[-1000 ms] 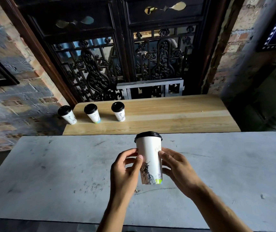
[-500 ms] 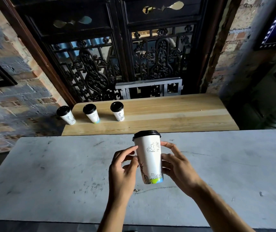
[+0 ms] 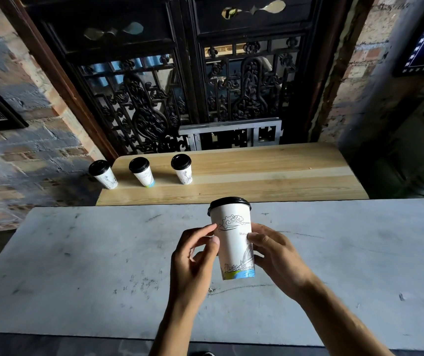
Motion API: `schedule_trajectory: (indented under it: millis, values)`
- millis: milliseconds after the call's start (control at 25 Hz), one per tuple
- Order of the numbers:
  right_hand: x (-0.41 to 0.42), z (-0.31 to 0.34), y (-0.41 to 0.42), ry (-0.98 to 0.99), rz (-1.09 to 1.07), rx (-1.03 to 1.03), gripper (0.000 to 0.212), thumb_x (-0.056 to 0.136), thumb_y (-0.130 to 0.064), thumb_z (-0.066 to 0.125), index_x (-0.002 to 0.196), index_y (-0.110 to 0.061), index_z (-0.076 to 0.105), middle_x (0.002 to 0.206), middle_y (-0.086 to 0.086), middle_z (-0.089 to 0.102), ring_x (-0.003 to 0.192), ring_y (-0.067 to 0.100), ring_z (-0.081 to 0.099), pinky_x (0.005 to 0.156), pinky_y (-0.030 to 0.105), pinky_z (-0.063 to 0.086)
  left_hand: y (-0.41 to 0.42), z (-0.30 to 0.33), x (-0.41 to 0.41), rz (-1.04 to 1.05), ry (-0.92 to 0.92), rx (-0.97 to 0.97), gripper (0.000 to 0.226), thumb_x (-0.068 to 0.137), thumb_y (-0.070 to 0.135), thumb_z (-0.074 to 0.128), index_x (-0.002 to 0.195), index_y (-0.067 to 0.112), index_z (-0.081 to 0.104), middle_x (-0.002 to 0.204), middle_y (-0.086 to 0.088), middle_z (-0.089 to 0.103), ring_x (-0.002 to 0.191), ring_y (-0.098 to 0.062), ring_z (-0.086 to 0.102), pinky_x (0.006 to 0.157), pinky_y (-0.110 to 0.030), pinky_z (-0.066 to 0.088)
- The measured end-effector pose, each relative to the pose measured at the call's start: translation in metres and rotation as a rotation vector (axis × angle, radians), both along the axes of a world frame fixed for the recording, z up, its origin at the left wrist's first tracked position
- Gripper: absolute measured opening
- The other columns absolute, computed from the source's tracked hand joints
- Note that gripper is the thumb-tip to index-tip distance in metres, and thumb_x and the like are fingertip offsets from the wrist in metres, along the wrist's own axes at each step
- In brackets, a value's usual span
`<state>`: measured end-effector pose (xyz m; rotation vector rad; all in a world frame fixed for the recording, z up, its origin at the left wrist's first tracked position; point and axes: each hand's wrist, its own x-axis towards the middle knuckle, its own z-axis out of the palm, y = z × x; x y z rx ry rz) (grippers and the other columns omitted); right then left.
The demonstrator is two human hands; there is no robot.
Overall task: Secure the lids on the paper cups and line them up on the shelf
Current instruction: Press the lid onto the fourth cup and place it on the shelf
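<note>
- Hands meet around one paper cup held just above the grey table, over its middle and nearer the far edge.
- Left hand pinches the cup's left wall between thumb and fingertips; the other fingers curl loosely behind it.
- Right hand wraps the right wall, thumb across the printed front and fingers behind, so it seems to carry most of the weight.
- Both grips sit at mid-height and below, which leaves the black lid free of the fingers; it looks seated evenly on the rim, though whether it has fully snapped down I cannot tell.
- Holding the cup upright with two hands probably serves to check the lid and steady the cup before carrying it forward.
- Beyond the table lies the wooden shelf, a little lower and against the dark carved screen.
- Three lidded cups already stand upright in a row at the shelf's left end, spaced apart, the leftmost right at the rounded corner.
- Bare board runs to the right of the third cup, so the natural place for the held cup is next in that line, keeping the same spacing.
</note>
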<state>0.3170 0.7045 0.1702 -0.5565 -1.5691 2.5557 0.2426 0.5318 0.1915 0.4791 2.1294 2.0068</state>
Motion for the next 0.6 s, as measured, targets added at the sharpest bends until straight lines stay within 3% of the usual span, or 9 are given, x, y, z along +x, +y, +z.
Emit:
schedule_trajectory:
  millis: [80, 160, 320, 480, 600]
  values:
    - [-0.001, 0.001, 0.000, 0.006, -0.008, -0.039, 0.041, 0.087, -0.017, 0.060, 0.127, -0.008, 0.068, 0.113, 0.016, 0.075, 0.097, 0.026, 0.070, 0.082, 0.037, 0.056, 0.000, 0.001, 0.002, -0.032, -0.054, -0.004, 0.033, 0.081, 0.037, 0.075, 0.111, 0.024, 0.072, 0.110, -0.001, 0.074, 0.100, -0.013, 0.071, 0.076, -0.027, 0.060]
    - [-0.002, -0.002, 0.001, -0.001, -0.014, -0.070, 0.041, 0.092, -0.009, 0.054, 0.132, -0.008, 0.064, 0.113, 0.022, 0.074, 0.092, 0.030, 0.072, 0.076, 0.037, 0.059, 0.001, 0.001, 0.004, -0.038, -0.082, -0.011, 0.033, 0.081, 0.026, 0.080, 0.113, 0.022, 0.070, 0.109, 0.002, 0.076, 0.105, -0.012, 0.072, 0.074, -0.019, 0.057]
    - [-0.001, -0.007, 0.005, -0.031, -0.034, -0.056, 0.048, 0.098, 0.010, 0.037, 0.137, -0.009, 0.058, 0.108, 0.020, 0.077, 0.089, 0.029, 0.075, 0.076, 0.037, 0.060, -0.001, -0.003, 0.003, -0.010, -0.055, 0.004, 0.030, 0.086, 0.005, 0.078, 0.109, 0.022, 0.072, 0.113, -0.001, 0.074, 0.105, -0.015, 0.071, 0.073, -0.017, 0.056]
    - [0.000, -0.010, 0.006, 0.024, -0.042, -0.049, 0.054, 0.089, 0.000, 0.057, 0.141, -0.009, 0.055, 0.119, 0.016, 0.076, 0.108, 0.033, 0.072, 0.094, 0.041, 0.056, -0.003, -0.005, 0.002, 0.005, 0.147, -0.018, 0.040, 0.089, -0.008, 0.069, 0.105, 0.027, 0.079, 0.110, -0.004, 0.062, 0.100, -0.018, 0.067, 0.072, -0.020, 0.056]
    - [0.000, -0.014, 0.005, 0.006, -0.070, -0.021, 0.062, 0.082, -0.007, 0.068, 0.143, -0.009, 0.056, 0.132, 0.014, 0.071, 0.117, 0.030, 0.070, 0.101, 0.040, 0.053, -0.002, -0.007, 0.002, 0.001, 0.191, -0.042, 0.053, 0.087, -0.021, 0.061, 0.101, 0.027, 0.081, 0.106, -0.004, 0.061, 0.099, -0.022, 0.066, 0.077, -0.019, 0.055]
